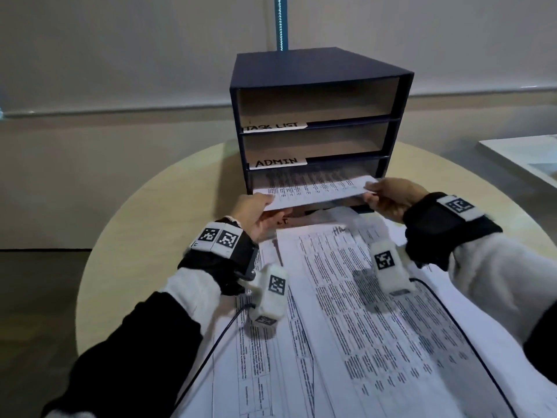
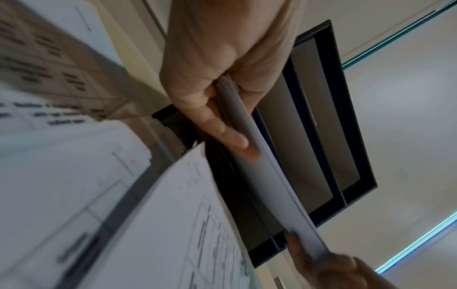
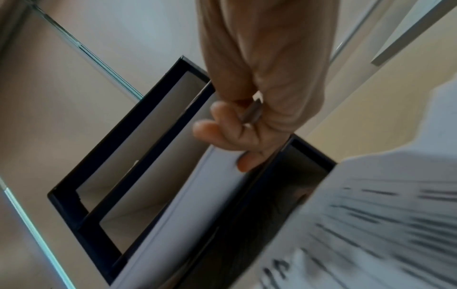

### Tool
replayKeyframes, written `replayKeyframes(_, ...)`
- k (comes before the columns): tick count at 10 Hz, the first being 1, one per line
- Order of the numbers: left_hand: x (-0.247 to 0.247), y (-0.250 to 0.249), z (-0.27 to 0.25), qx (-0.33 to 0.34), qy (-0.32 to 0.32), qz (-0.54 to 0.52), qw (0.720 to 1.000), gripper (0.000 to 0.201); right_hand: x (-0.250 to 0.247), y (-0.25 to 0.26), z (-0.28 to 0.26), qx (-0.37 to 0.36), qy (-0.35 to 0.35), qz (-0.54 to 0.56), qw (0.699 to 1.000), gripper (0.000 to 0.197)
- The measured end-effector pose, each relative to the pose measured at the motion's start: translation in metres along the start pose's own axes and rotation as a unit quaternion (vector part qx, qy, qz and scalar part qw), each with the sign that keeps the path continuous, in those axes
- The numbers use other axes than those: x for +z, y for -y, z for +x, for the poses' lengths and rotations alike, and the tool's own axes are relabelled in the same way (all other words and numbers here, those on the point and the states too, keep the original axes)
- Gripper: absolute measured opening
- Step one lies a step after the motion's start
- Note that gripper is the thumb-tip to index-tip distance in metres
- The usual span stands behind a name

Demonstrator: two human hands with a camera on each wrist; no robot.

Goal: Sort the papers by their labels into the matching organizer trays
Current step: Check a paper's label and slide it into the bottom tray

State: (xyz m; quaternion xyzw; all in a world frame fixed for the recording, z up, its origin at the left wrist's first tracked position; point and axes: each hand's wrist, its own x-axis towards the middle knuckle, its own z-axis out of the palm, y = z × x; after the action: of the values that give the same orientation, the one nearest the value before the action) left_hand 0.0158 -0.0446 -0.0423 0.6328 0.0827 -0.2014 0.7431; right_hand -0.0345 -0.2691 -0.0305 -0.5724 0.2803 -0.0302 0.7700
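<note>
Paper (image 1: pixel 313 188) with small print is held flat between two hands, with its far end inside the bottom tray (image 1: pixel 307 179) of the dark blue organizer (image 1: pixel 316 76). That tray sits under the one marked ADMIN (image 1: pixel 275 162). The left hand (image 1: pixel 256 212) pinches the near left corner, thumb on top and fingers (image 2: pixel 222 129) under. The right hand (image 1: pixel 388 200) pinches the near right corner with its fingers (image 3: pixel 222 135) curled round the edge. Both arms reach forward over more papers (image 1: pixel 346 312) spread on the round table (image 1: pixel 144 236), wrists raised above them.
</note>
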Motion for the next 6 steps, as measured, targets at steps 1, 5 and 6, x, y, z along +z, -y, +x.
replayKeyframes(1, -0.003, -0.005, -0.004, 0.020, 0.006, -0.002, 1.000, 0.020, 0.015, 0.006, 0.005, -0.027, -0.051, 0.007, 0.998, 0.010)
replayKeyframes(5, 0.001, -0.012, 0.001, 0.205, -0.004, 0.527, 0.825, 0.038, 0.024, -0.003, 0.059, -0.105, -0.034, 0.046, 0.993, 0.087)
replayKeyframes(6, 0.003, -0.015, 0.005, 0.208, 0.009, 0.616, 0.759, 0.039, 0.031, -0.004, 0.058, -0.109, -0.031, 0.080, 0.990, 0.091)
